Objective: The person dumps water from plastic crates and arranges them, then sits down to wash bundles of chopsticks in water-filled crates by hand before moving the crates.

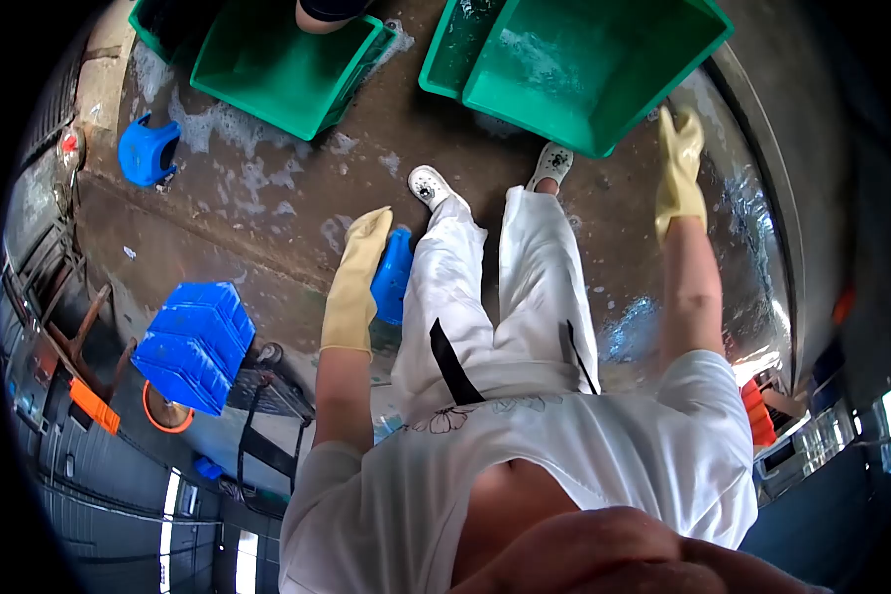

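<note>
My left hand (pixel 366 238), in a long cream rubber glove, hangs beside my left leg with fingers pointing forward. Nothing shows in it. Next to it, a blue plastic stool-like object (pixel 393 277) is partly hidden by the glove and my trouser leg. My right hand (pixel 680 153), in a matching glove, reaches forward with its fingers apart. Close to its fingertips is the rim of a large green plastic tub (pixel 574 89); I cannot tell whether they touch. The tub overlaps another green tub (pixel 444 69) behind it, and wet streaks mark its inside.
Another green tub (pixel 277 79) stands ahead left, below a person's knee (pixel 319 18). A blue stool (pixel 148 150) lies farther left. Blue crates (pixel 196 342) are stacked near an orange-rimmed bucket (pixel 166 411). Foam and water cover parts of the brown floor (pixel 228 208); a low kerb (pixel 762 139) runs along the right.
</note>
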`<state>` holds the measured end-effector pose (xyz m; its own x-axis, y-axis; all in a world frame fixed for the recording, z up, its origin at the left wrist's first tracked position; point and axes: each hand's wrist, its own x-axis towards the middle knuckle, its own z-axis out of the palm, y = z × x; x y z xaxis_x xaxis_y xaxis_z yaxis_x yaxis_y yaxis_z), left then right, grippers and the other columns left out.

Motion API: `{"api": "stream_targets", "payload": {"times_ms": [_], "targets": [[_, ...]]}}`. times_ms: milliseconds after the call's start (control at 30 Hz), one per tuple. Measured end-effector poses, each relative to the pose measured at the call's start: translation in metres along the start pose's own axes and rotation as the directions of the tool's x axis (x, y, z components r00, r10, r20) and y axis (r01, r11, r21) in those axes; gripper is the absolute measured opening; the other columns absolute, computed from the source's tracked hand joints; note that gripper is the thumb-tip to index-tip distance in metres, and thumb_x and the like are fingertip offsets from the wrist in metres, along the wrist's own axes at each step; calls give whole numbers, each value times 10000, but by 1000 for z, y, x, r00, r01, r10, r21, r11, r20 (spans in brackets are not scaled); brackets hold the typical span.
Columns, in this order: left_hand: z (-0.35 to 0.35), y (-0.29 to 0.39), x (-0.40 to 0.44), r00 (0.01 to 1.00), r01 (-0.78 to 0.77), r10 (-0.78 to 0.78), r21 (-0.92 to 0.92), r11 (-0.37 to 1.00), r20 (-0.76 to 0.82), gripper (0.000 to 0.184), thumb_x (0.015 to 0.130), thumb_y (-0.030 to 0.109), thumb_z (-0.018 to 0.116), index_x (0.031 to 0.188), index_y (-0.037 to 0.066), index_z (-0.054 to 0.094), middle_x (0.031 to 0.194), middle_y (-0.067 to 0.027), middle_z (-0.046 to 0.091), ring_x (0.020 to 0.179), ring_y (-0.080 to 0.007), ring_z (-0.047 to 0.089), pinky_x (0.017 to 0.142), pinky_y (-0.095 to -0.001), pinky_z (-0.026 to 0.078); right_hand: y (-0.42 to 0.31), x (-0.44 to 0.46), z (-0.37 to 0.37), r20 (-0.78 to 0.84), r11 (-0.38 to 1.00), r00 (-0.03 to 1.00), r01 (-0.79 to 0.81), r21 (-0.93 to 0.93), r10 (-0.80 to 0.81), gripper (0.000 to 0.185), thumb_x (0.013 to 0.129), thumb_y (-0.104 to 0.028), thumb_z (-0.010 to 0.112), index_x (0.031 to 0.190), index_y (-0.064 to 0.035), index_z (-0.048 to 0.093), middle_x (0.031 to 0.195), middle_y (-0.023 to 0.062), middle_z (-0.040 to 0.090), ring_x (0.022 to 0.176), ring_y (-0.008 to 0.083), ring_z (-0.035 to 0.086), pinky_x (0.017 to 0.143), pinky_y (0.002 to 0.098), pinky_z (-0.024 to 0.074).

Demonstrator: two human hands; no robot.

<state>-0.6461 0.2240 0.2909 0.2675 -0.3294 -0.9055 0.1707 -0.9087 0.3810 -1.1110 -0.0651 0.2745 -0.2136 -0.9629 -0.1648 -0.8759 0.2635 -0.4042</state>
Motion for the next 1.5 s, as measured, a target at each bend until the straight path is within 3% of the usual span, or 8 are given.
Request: {"api": "stream_targets", "payload": {"times_ms": [167, 233, 333, 400, 600, 800, 1000, 1500], "targets": [[71, -42, 11, 999, 40, -41, 26, 999, 36, 357, 961, 298, 675, 1232, 66, 678, 1196, -34, 684, 1136, -128, 603, 995, -281, 454, -72, 138, -31, -159, 772, 760, 592, -231, -630, 510, 837, -317, 755, 1193, 18, 605, 1092, 212, 677, 1007, 361, 659, 876, 403, 513], [102, -39, -6, 996, 85, -85, 13, 996, 22, 378, 965, 305, 666, 1237, 42, 671, 1226, -59, 679, 1150, -158, 605, 1017, -304, 447, -71, 200, -12, -360, 540, 425, 771, -337, -831, 484, 857, -103, 740, 1298, -17, 562, 1240, 204, 631, 1120, 318, 632, 958, 393, 513], [141, -68, -6, 992, 125, -124, 45, 991, -10, 422, 964, 332, 657, 1243, 15, 659, 1221, -68, 683, 1143, -171, 607, 1008, -313, 450, -88, 259, -10, -134, 551, 541, 761, -343, -830, 652, 808, -70, 786, 1387, -14, 491, 1453, 192, 485, 1289, 329, 518, 1075, 393, 428], [169, -79, -10, 983, 181, -181, 15, 983, -26, 398, 954, 333, 672, 1201, 21, 678, 1163, -51, 697, 1095, -157, 615, 973, -307, 461, -106, 280, -2, 341, 857, 789, 436, 275, -511, 595, 821, -62, 773, 1361, -12, 528, 1390, 163, 560, 1231, 303, 559, 1045, 365, 438], [226, -111, -30, 997, -49, 54, 79, 996, -64, 294, 940, 315, 694, 1115, 80, 720, 996, -5, 689, 842, -96, 596, 739, -268, 486, -116, 316, 6, 721, 883, 595, 467, 49, -355, 482, 843, -345, 750, 1185, -28, 630, 1030, 142, 696, 957, 264, 681, 874, 383, 509], [212, -57, -43, 988, 140, -143, -52, 989, -64, 247, 923, 219, 720, 1087, 35, 709, 960, 7, 688, 868, -70, 613, 779, -227, 494, -152, 241, -62, 571, 539, 635, 763, -358, -520, 610, 821, -546, 674, 1006, 34, 696, 858, 230, 702, 882, 374, 697, 821, 446, 509], [181, -80, -41, 988, 127, -143, -228, 965, -55, 293, 956, 297, 672, 1154, 84, 708, 1102, -16, 708, 1026, -114, 623, 914, -270, 470, -152, 145, -106, 400, 763, 803, 571, -304, -442, 630, 717, -549, 783, 865, 45, 638, 764, 223, 671, 776, 372, 690, 707, 446, 511], [90, -128, -47, 995, 100, -93, 245, 964, -41, 452, 990, 419, 561, 1305, 101, 628, 1389, -66, 582, 1319, -210, 500, 1099, -373, 383, -200, 6, -15, 227, 493, 625, 749, -443, -747, 489, 719, -325, 842, 991, 6, 606, 909, 150, 650, 920, 318, 613, 848, 395, 503]]}}
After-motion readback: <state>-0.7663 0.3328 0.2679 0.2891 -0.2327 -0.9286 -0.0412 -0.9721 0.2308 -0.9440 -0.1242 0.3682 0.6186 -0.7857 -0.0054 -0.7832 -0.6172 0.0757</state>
